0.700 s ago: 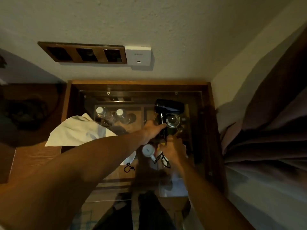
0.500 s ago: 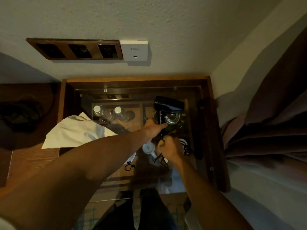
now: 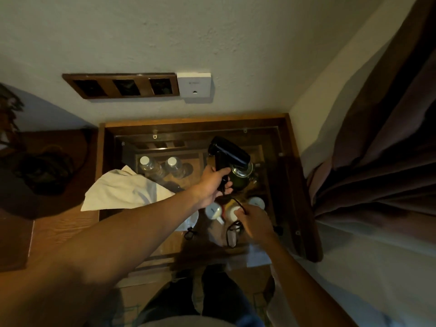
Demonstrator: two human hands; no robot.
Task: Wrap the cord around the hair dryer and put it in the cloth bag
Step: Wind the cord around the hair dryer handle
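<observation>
Over the glass tabletop (image 3: pixel 278 147) we have both hands up and busy. Our left hand (image 3: pixel 213 182) is clenched around the handle of the black hair dryer (image 3: pixel 227 156), fingers curled fully round it, thumb on the near side. Our right hand (image 3: pixel 253 220) is closed on the black cord (image 3: pixel 238 204), which leaves the bottom of the handle, runs down and right into that fist, then hangs below it in loose loops. Dryer is held in the air above the tabletop, not resting on anything, just over a glass teapot (image 3: pixel 241 175) under the glass. Its barrel lies roughly crosswise, long axis running upper left to lower right in the head view; we cannot tell which end is the nozzle. Handle points down toward us. Left arm is stretched out diagonally from lower left, wrist straight; right forearm comes up from lower right, back of the hand toward the camera. White cloth bag (image 3: pixel 125 192) lies slack on the left edge of the tabletop, well apart from the dryer. Two water bottles (image 3: pixel 162 166) and white cups (image 3: pixel 213 210) sit below the glass. Curtain (image 3: pixel 377 161) hangs at right.
</observation>
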